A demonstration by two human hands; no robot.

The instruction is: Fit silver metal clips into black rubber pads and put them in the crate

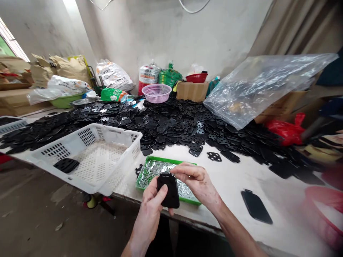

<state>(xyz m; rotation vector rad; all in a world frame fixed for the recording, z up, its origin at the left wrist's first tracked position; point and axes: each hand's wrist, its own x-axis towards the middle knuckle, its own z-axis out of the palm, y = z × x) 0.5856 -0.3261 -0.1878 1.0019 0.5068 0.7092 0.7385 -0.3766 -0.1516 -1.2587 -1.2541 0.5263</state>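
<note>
My left hand (150, 207) grips a flat black plastic plate (168, 191) from below, thumb across its face. My right hand (197, 182) pinches the plate's top edge with curled fingers. Both hands hover over the near end of a green tray (150, 161) filled with small shiny metal pieces (157, 169). A white perforated basket (88, 157) stands to the left with one black plate (66, 165) lying in it. Another black plate (256, 206) lies on the white table (235, 182) to the right.
A wide heap of black perforated plates (171, 123) covers the table's back half. Behind it stand a pink basket (156, 92), sacks, a cardboard box (192, 91) and a clear plastic bag (262, 85). A red bag (286, 130) and pink bowl (325, 210) sit at right.
</note>
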